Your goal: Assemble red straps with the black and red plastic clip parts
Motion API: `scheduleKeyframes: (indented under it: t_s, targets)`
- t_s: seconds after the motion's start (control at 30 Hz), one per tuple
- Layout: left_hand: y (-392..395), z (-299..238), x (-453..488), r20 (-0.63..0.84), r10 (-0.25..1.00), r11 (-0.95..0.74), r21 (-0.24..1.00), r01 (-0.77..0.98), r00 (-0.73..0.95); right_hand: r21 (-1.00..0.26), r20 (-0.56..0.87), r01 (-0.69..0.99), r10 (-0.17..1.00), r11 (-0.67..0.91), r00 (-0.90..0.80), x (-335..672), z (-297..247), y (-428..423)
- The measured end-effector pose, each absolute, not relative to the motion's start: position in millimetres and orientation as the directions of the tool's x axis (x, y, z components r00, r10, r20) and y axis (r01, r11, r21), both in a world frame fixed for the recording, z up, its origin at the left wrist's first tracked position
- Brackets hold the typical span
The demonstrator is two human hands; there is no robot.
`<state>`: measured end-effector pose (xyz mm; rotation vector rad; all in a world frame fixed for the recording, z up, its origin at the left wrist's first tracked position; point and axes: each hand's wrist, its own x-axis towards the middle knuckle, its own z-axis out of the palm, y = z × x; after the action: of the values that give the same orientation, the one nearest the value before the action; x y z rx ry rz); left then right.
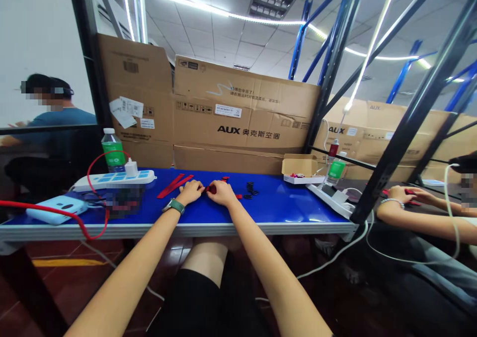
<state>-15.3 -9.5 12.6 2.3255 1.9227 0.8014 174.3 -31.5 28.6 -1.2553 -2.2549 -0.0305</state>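
Reaching forward over the blue tabletop (pixel 283 205), the left hand (pixel 190 191) and right hand (pixel 222 193) nearly meet, backs up, fingers bent. The right pinches one red strap (pixel 211 189) between them; whether the left clamps it, I cannot tell. Two red strips (pixel 170 186) lie left; black buckles (pixel 250 186), too blurred to count, lie right.

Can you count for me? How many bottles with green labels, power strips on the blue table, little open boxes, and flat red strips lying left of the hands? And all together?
Bottles with green labels: 2
Power strips on the blue table: 2
Little open box: 1
Flat red strips left of the hands: 2
Total: 7
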Motion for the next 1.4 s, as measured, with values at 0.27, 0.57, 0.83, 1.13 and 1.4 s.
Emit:
scheduleKeyframes:
  t_s: [0.27, 0.57, 0.83, 1.13, 1.4]
  targets:
    - [-9, 16, -16, 0.298, 0.921, -0.371, 0.47, 0.801, 0.251, -0.433, 0.47, 0.668, 0.784, 0.605, -0.406, 176, 24, -24]
    - [-11, 19, -16, 0.373, 0.916, -0.322, 0.471, 0.821, 0.145, -0.499, 0.409, 0.691, 0.845, 0.523, -0.344, 171, 22, -21]
    - [-26, 22, -15, 0.492, 0.85, -0.013, 0.374, 0.927, -0.186, -0.391, 0.528, 0.918, 0.801, -0.065, 0.281, 187, 36, -40]
    - [-47, 36, 5, 0.42, 0.65, -0.738, 0.15, 0.658, 0.634, -0.495, 0.334, 0.815, 0.8, -0.302, 0.499, 207, 21, -21]
    - [-46, 36, 4, 0.463, 0.657, -0.718, 0.143, 0.681, 0.595, -0.524, 0.419, 0.819, 0.767, -0.233, 0.486, 220, 20, -17]
